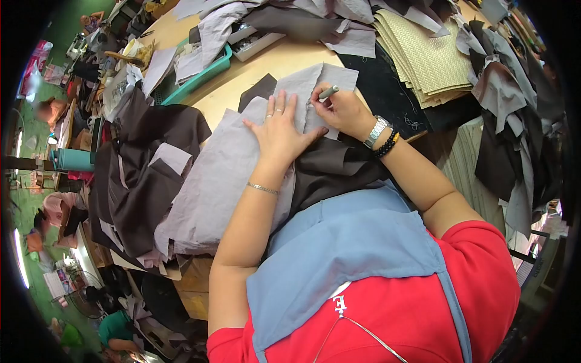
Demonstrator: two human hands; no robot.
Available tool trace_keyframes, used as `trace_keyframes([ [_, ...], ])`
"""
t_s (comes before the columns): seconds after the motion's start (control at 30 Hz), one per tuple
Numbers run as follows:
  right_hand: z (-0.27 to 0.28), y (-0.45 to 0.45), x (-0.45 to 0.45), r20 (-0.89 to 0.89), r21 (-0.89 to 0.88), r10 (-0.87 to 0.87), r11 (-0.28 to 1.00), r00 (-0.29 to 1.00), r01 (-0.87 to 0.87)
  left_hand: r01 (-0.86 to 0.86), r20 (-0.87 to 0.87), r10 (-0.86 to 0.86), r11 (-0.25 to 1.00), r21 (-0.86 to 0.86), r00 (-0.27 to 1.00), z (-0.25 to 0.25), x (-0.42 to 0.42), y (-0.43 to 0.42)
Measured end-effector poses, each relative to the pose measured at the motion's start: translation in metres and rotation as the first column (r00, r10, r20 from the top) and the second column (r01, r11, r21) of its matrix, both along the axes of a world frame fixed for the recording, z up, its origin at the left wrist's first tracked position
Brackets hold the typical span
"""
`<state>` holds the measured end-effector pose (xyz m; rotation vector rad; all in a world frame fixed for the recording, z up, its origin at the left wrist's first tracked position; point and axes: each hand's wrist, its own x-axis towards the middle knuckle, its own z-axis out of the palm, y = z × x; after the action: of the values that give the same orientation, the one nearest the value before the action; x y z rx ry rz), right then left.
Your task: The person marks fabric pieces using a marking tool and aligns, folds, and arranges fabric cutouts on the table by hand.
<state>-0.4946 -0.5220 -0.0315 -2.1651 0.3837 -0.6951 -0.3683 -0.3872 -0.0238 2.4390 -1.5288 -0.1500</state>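
Note:
My left hand (281, 130) lies flat with spread fingers on a pale grey fabric piece (221, 169) on the table. To its right, my right hand (342, 112) holds a grey-green pen (328, 92), with its lower end at the fabric hidden by the fingers. Under and beside my hands are more light grey pieces (337, 75). Dark brown fabric (333, 162) is bunched just below my hands, against the blue apron.
Dark fabric (136, 199) is heaped at the left. A green tray (200, 81) stands behind it. Yellowish woven sheets (426, 57) lie at the back right, beside hanging cloths (505, 121). Other people sit at the far left.

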Motion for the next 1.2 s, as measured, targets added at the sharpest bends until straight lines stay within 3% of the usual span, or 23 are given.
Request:
trace_keyframes([
  [0.5, -0.007, -0.007, 0.014, 0.147, -0.242, -0.156, 0.952, 0.977, 0.188, -0.035, -0.009, 0.035, 0.999, 0.005, 0.999, -0.002, -0.003, 0.002],
  [0.6, -0.007, -0.03, 0.01, 0.07, -0.192, -0.247, 0.948, 0.967, 0.256, -0.034, -0.007, 0.034, 0.999, 0.003, 0.999, -0.003, -0.003, 0.002],
  [0.73, -0.007, -0.029, 0.008, 0.14, 0.055, -0.128, 0.991, 0.982, 0.122, -0.045, 0.016, 0.045, 0.999, 0.016, 0.999, -0.002, -0.003, 0.002],
  [0.87, -0.018, -0.014, 0.003, 0.112, 0.165, -0.08, 0.984, 0.991, 0.06, -0.043, 0.021, 0.043, 0.999, -0.001, 0.999, -0.005, -0.002, 0.003],
  [1.2, -0.013, -0.011, 0.004, 0.112, 0.013, -0.043, 0.999, 0.993, 0.041, -0.035, 0.024, 0.035, 0.999, 0.006, 0.999, -0.004, -0.002, 0.003],
])
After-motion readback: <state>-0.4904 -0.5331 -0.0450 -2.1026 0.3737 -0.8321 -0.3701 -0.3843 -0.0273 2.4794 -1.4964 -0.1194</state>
